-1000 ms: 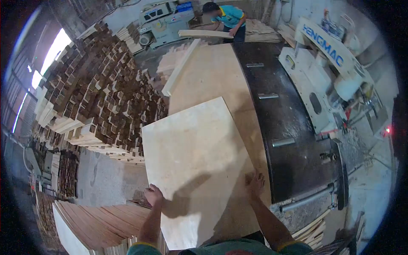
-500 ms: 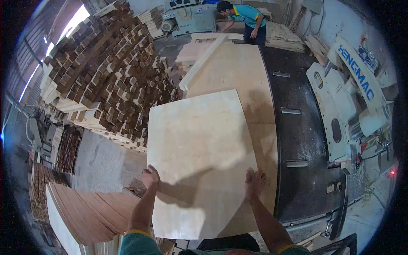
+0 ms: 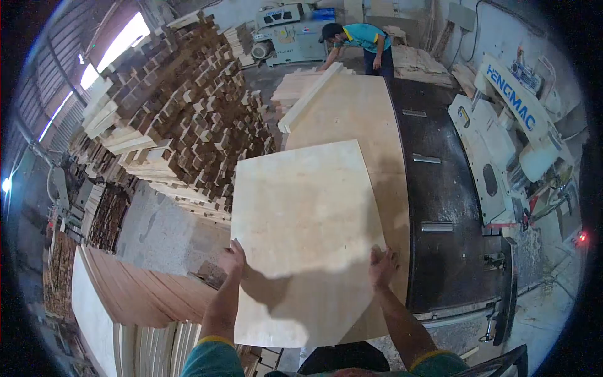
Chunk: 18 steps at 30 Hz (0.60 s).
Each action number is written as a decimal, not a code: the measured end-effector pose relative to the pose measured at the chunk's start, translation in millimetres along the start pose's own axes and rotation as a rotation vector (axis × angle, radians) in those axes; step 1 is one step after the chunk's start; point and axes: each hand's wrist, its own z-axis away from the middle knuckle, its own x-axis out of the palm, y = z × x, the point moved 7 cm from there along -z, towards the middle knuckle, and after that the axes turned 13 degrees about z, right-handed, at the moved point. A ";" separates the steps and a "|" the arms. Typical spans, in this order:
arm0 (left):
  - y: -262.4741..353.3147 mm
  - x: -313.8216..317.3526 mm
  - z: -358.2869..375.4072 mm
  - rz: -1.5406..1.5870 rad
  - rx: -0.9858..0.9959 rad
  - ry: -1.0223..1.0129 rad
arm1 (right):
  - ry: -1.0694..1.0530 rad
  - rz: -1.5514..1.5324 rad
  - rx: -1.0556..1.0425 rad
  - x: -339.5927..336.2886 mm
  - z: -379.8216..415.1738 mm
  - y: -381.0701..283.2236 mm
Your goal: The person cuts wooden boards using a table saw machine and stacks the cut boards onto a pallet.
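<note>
A pale plywood sheet [image 3: 301, 220] spans the space in front of me, its near edge close to my body. My left hand [image 3: 232, 257] grips its left edge, thumb on top and fingers at the side and below. On the opposite edge, my right hand [image 3: 382, 269] is closed around the rim, its fingertips partly hidden. Beneath the sheet's far part lies a larger plywood panel [image 3: 342, 116], which runs along the dark machine table [image 3: 440, 188]. Shadows of my arms and head fall over the sheet.
Left stands a tall stack of wooden strips [image 3: 188, 107]; nearer is a stack of panels [image 3: 151, 289]. A wooden beam [image 3: 311, 97] lies on the far panel. A white machine [image 3: 496, 151] flanks the table. Beyond, a co-worker [image 3: 364, 44] bends over boards.
My view has shifted slightly, so the sheet and both hands appear a little further right. Both hands keep their hold on the edges. The co-worker remains bent over.
</note>
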 end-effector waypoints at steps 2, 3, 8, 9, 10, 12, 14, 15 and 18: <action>0.8 -23.2 28.5 -0.002 0.089 -0.026 | -0.002 -0.012 -0.003 -8.8 20.2 13.1; 9.4 -31.7 38.8 -0.008 0.182 -0.062 | -0.007 -0.018 0.003 -12.2 26.1 18.2; 33.1 -112.9 137.5 0.211 0.808 -0.067 | -0.088 -0.338 -0.104 -3.6 31.1 81.9; 32.7 -137.0 181.5 0.393 0.457 -0.408 | -0.070 -0.465 -0.107 -6.6 33.1 106.0; 11.6 -138.9 227.8 0.499 0.434 -0.631 | -0.015 -0.571 -0.085 -10.0 38.9 139.2; -66.2 -132.1 348.4 0.657 0.586 -1.182 | 0.156 -0.562 0.033 -15.5 57.4 220.9; -140.6 -135.6 426.0 0.657 0.414 -1.476 | 0.171 -0.057 0.331 -4.1 88.7 305.4; -172.0 -138.8 443.5 0.598 0.207 -1.497 | 0.104 0.271 0.508 4.0 108.5 346.6; -273.1 -167.1 471.0 0.470 -0.316 -1.309 | 0.151 0.251 0.750 17.2 139.5 426.2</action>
